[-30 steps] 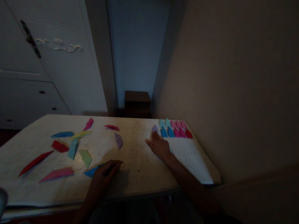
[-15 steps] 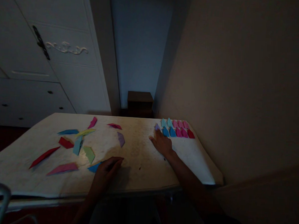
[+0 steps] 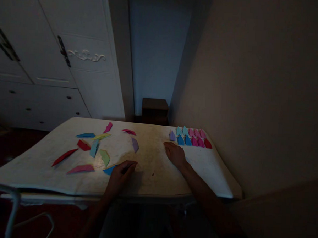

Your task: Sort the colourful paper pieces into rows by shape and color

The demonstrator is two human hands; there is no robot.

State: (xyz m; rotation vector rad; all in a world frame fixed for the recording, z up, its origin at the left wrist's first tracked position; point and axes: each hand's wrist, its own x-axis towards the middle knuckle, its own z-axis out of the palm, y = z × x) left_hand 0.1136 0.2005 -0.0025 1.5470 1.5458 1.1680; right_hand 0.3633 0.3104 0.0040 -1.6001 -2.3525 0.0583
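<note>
My left hand (image 3: 122, 174) is held low over the near part of the table, fingers curled together with nothing visible in them. It partly covers a folded blue paper piece (image 3: 109, 170). My right hand (image 3: 176, 154) is just in front of a small folded purple paper piece (image 3: 172, 135), apart from it. Its fingers are bent and close together, and no paper shows in them. Beside the purple piece stand two rows of similar folded pieces, with light blue (image 3: 185, 130), blue (image 3: 188, 140), pink (image 3: 197, 133) and red (image 3: 207, 143) among them.
Loose folded papers lie across the left half of the white table (image 3: 150, 184), among them green (image 3: 104, 157), lavender (image 3: 135, 145), pink (image 3: 81, 169) and red (image 3: 64, 157). A wall (image 3: 255, 102) runs along the right. White cabinets (image 3: 97, 83) stand behind at left; a metal frame (image 3: 15, 207) is at lower left.
My right hand has let go of the purple paper piece and drawn back toward me, its fingers folding in. My left hand keeps its curled pose. The camera view has turned slightly left.
</note>
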